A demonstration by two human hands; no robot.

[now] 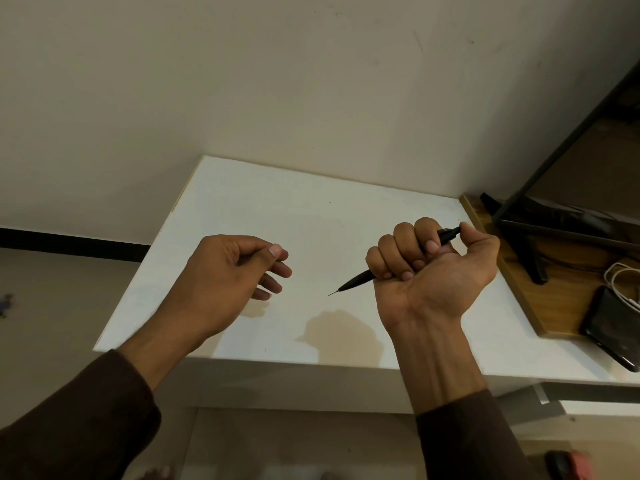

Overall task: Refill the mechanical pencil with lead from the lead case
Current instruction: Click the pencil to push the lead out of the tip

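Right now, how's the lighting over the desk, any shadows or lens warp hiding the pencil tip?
Head view: dim, warm light; the hands cast soft shadows on the white desk below the right hand; the mechanical pencil tip stays sharp against bare desk; wide-angle warp bends the desk edges; left hand slightly soft.
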